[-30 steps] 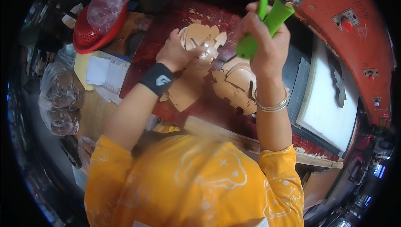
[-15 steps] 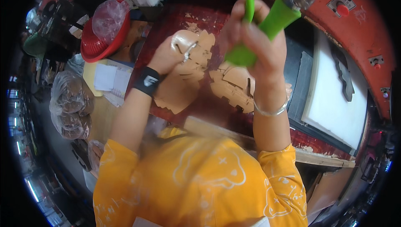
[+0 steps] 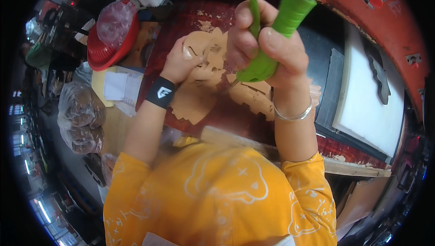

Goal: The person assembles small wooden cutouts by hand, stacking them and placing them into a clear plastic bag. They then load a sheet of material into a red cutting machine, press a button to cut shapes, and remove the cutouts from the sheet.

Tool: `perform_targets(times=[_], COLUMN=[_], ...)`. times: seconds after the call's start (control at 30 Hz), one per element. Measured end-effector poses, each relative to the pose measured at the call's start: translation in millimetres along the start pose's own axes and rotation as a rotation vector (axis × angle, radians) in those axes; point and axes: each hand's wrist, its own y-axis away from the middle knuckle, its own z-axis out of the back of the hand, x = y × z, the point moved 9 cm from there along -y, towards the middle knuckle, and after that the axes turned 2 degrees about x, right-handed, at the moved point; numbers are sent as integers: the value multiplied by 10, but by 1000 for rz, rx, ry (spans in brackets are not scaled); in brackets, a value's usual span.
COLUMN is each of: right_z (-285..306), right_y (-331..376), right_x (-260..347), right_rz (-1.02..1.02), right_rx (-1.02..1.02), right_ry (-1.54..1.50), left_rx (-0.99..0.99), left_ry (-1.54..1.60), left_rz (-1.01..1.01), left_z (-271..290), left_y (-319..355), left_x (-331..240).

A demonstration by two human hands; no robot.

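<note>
Up close, here's the right hand point(image 3: 287, 53) raised high, fingers wrapped tight round a green tool point(image 3: 260, 67) with a metal fitting up top! Beyond and below, the left hand point(image 3: 176, 65) has its fingers grasping the edge of the tan pieces point(image 3: 195, 99), flat on the dark red surface point(image 3: 222, 121). Just right of them, a second tan stack point(image 3: 253, 96); farther off, a red basket point(image 3: 99, 53) left, a red machine point(image 3: 401, 33) right!

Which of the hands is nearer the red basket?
Left: the left hand is right of the red basket, on tan pieces; the right hand is farther right, gripping the green tool.
</note>
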Motion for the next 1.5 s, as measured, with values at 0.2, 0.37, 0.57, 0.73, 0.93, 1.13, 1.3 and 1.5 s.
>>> perform_targets(times=[0.2, 0.37, 0.57, 0.73, 0.93, 1.13, 1.3, 1.5], right_z=[203, -68, -88, 241, 434, -307, -311, -364], right_y=[-1, 14, -25, -35, -62, -397, -451, -188], right_x=[140, 198, 322, 456, 784, -31, -696, -912], right_rz=[50, 105, 87, 149, 181, 93, -561, -820], right_rx=[-213, -111, -214, -306, -795, 243, 366, 413], right_ry=[147, -71, 239, 470, 1913, 1072, 401, 330], left_rx=[343, 513, 579, 571, 412, 593, 507, 517], left_ry=[991, 1449, 1629, 1425, 268, -773, -778, -602], left_rz=[392, 233, 132, 112, -115, -428, -720, -736], left_z=[-138, -225, -229, -112, 358, 173, 228, 430], left_y=[107, 317, 560, 543, 172, 345, 437, 490], left_x=[174, -112, -244, -439, -1013, -1639, -1913, -1838])
